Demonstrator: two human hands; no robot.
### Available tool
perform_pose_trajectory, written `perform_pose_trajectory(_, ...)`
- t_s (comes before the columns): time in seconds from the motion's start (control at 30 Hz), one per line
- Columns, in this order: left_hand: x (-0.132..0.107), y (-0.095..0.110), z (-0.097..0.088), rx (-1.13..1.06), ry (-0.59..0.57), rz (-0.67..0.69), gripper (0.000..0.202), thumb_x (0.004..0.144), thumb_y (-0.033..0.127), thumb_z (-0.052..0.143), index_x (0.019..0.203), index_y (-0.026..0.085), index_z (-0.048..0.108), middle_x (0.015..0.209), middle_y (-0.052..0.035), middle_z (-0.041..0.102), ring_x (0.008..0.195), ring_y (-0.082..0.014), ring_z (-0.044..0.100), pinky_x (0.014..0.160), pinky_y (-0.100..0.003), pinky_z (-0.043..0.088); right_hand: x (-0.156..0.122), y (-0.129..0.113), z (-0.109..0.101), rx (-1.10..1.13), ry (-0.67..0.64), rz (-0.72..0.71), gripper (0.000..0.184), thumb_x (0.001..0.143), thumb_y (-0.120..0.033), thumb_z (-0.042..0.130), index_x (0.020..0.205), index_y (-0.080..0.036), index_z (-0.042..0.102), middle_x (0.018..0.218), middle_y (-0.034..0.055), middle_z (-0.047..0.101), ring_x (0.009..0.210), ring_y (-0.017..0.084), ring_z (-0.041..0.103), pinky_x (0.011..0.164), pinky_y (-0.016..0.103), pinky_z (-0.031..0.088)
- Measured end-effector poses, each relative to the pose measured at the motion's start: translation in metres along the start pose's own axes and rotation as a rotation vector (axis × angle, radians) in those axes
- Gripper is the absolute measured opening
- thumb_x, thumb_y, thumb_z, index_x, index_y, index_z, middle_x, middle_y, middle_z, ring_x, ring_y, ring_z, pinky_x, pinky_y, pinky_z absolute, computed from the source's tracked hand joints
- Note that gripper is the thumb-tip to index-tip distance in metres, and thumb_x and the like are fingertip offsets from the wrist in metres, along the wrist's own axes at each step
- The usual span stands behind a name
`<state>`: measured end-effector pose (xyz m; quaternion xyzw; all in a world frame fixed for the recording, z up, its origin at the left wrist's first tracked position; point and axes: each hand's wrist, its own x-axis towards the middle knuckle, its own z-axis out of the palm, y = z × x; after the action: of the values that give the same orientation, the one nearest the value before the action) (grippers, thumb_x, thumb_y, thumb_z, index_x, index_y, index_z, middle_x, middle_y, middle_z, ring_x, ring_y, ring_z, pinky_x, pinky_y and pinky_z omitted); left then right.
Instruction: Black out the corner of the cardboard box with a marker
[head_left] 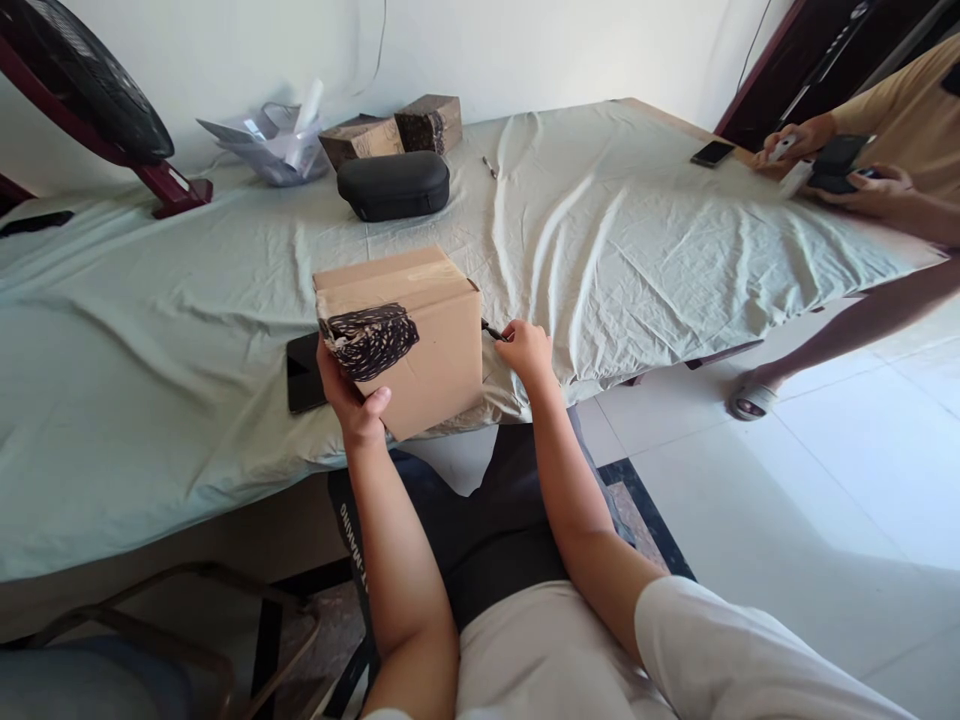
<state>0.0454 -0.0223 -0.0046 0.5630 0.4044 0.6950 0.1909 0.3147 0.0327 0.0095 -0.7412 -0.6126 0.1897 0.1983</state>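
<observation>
A brown cardboard box [427,360] with a patch of black scribble on its near side sits tilted at the table's front edge. My left hand [356,400] grips its left lower corner, thumb on the near face and the other fingers mostly hidden behind. To the right of the box, my right hand [525,350] is closed around a slim black tool [490,330]. The tool's tip points at the box's right side; whether it touches or enters the cardboard I cannot tell. Partly behind the box and my left hand lies a dark flat phone-like slab [304,375].
Behind the box are a black zip case [394,187], two small cartons [427,125], a clear plastic bag [281,150] and a fan [176,190]. A pen [490,167] and a phone [712,153] lie on the cloth-covered table [637,230]. Another person's hands [870,190] hold small items at right.
</observation>
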Motion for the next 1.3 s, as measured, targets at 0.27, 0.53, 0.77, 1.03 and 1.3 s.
perform_pose_trajectory(0.27,0.001,-0.002,-0.001,0.006,0.024,-0.018,0.125,0.055,0.080,0.079,0.165,0.027,0.052,0.158,-0.0159,0.061,0.155,-0.0432,0.056,0.131,-0.052,0.045,0.002,-0.006,0.008,-0.006,0.032,0.014,0.031,0.100,-0.031,0.065,0.121,-0.021,0.086,0.123,0.0126,0.086,0.129,0.038,0.067,0.106,0.048,0.047)
perform_pose_trajectory(0.53,0.002,0.002,-0.003,0.029,-0.010,-0.092,0.139,0.046,0.090,0.081,0.166,0.029,0.047,0.160,-0.0170,0.058,0.158,-0.0467,0.051,0.131,-0.055,0.043,0.002,-0.010,0.016,0.024,0.086,-0.008,0.037,0.103,-0.033,0.061,0.126,-0.019,0.087,0.126,0.0145,0.085,0.131,0.040,0.066,0.110,0.050,0.044)
perform_pose_trajectory(0.77,0.006,0.015,-0.011,0.037,-0.090,-0.048,0.141,0.049,0.080,0.092,0.169,0.028,0.041,0.168,-0.0194,0.050,0.163,-0.0444,0.046,0.136,-0.053,0.038,0.004,-0.010,0.017,0.033,0.084,-0.005,0.039,0.102,-0.032,0.061,0.129,-0.021,0.087,0.128,0.0149,0.085,0.132,0.038,0.066,0.112,0.048,0.043)
perform_pose_trajectory(1.03,0.002,0.012,-0.017,-0.010,-0.084,-0.028,0.129,0.057,0.070,0.090,0.169,0.028,0.042,0.168,-0.0190,0.051,0.164,-0.0438,0.046,0.138,-0.056,0.034,0.012,-0.013,0.021,0.011,0.063,-0.024,0.038,0.101,-0.033,0.062,0.129,-0.022,0.086,0.126,0.0149,0.085,0.133,0.038,0.065,0.113,0.050,0.043)
perform_pose_trajectory(1.3,-0.002,-0.006,-0.028,0.047,-0.007,-0.141,0.137,0.052,0.061,0.082,0.175,0.024,0.034,0.167,-0.0199,0.053,0.161,-0.0452,0.049,0.137,-0.056,0.036,0.019,-0.018,0.022,-0.020,0.056,-0.034,0.035,0.100,-0.031,0.063,0.126,-0.021,0.084,0.126,0.0148,0.085,0.132,0.038,0.067,0.112,0.050,0.045)
